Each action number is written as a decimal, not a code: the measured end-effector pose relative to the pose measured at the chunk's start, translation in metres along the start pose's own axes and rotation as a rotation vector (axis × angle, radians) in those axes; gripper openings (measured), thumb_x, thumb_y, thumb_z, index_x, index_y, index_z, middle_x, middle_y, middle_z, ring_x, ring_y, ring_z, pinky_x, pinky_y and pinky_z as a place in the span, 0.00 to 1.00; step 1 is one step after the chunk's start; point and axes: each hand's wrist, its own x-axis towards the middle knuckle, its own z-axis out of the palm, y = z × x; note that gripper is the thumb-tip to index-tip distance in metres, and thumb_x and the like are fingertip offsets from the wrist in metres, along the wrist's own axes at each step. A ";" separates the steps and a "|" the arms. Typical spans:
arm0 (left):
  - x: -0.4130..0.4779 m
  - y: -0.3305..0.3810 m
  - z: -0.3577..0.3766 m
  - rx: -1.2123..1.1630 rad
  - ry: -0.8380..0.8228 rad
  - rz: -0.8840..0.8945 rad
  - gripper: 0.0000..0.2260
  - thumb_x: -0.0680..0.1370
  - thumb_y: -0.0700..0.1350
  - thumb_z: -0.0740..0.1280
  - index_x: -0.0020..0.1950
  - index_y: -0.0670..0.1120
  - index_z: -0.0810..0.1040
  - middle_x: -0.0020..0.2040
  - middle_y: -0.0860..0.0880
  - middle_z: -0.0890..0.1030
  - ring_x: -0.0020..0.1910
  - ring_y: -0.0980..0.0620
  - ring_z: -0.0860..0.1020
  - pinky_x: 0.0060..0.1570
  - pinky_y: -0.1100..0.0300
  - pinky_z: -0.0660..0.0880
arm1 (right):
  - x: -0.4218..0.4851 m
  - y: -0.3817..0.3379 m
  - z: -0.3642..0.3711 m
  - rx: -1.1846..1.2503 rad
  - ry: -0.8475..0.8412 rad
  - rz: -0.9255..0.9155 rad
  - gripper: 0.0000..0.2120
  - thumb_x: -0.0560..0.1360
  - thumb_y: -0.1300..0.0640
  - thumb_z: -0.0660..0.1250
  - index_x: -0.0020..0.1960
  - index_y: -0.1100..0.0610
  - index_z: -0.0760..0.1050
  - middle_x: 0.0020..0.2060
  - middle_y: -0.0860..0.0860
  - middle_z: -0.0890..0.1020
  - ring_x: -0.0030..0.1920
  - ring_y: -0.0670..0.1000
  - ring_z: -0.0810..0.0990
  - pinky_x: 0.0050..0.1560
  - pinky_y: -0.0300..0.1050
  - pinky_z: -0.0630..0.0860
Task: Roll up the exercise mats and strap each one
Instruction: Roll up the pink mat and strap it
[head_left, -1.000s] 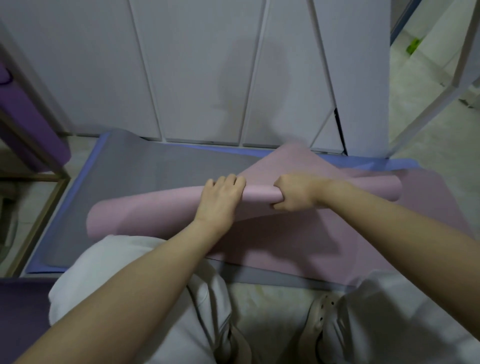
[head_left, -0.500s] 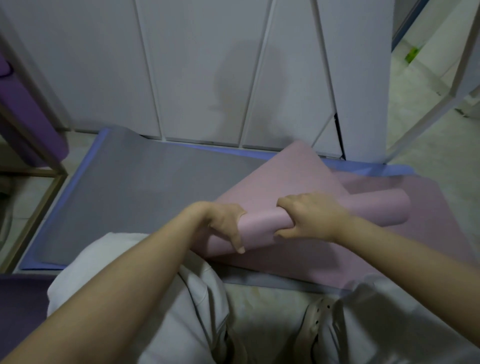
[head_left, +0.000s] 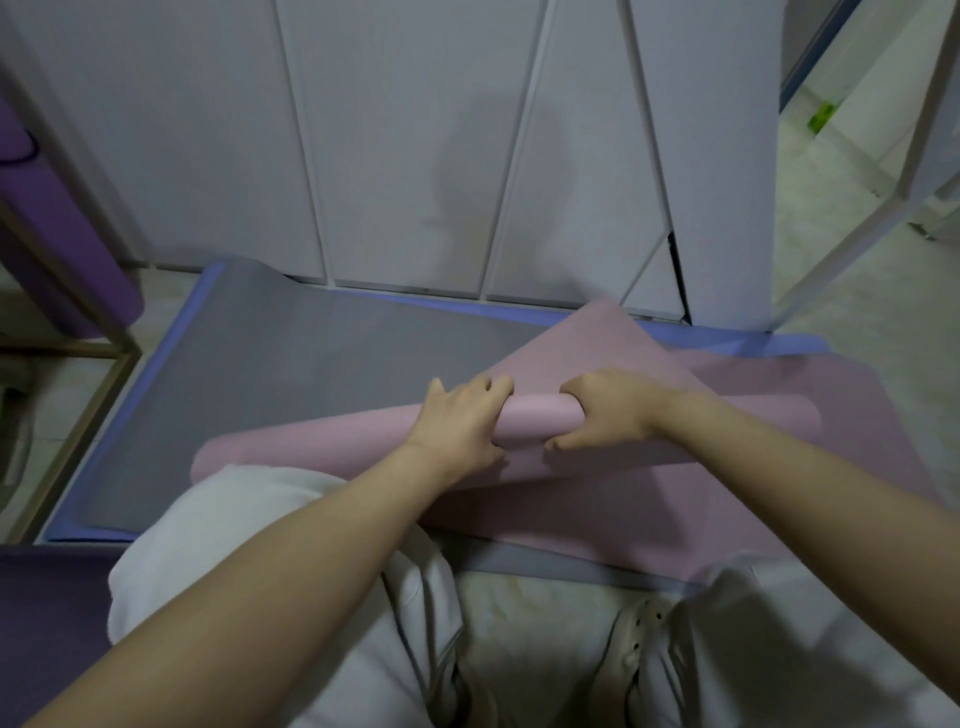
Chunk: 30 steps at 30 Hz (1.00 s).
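A pink exercise mat lies partly rolled into a tube across the floor in front of my knees. Its unrolled part spreads flat to the right, and one corner folds up toward the wall. My left hand grips the roll from above, fingers curled over its far side. Just to its right, my right hand grips the same roll, thumb underneath. Beneath the pink mat lies a grey mat with a blue edge, spread flat.
White cabinet doors stand right behind the mats. A rolled purple mat leans in a gold-framed rack at the left. Another purple surface lies at the bottom left. My knees and a pale shoe are below.
My left hand has come back on top of the roll, and the roll's left end shows again past my knee. My right hand kept its grip.
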 end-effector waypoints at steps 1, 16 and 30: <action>0.000 0.002 0.001 0.002 0.006 0.018 0.23 0.71 0.53 0.70 0.60 0.48 0.65 0.57 0.47 0.73 0.57 0.44 0.74 0.51 0.51 0.63 | 0.000 0.002 -0.002 0.049 -0.045 0.009 0.21 0.70 0.40 0.70 0.53 0.55 0.76 0.48 0.53 0.81 0.42 0.52 0.75 0.41 0.42 0.67; 0.014 -0.009 0.002 -0.385 -0.534 0.017 0.27 0.66 0.49 0.77 0.62 0.47 0.73 0.59 0.47 0.78 0.55 0.47 0.76 0.54 0.59 0.73 | -0.008 -0.007 0.020 -0.326 0.064 -0.180 0.27 0.71 0.41 0.69 0.61 0.56 0.66 0.58 0.52 0.75 0.57 0.55 0.75 0.49 0.47 0.68; -0.001 0.005 0.006 -0.018 -0.163 -0.009 0.23 0.70 0.49 0.69 0.61 0.49 0.65 0.59 0.47 0.74 0.59 0.44 0.73 0.60 0.45 0.62 | 0.009 -0.007 0.019 -0.027 -0.054 -0.032 0.23 0.67 0.44 0.71 0.57 0.53 0.72 0.53 0.54 0.80 0.51 0.56 0.77 0.43 0.43 0.67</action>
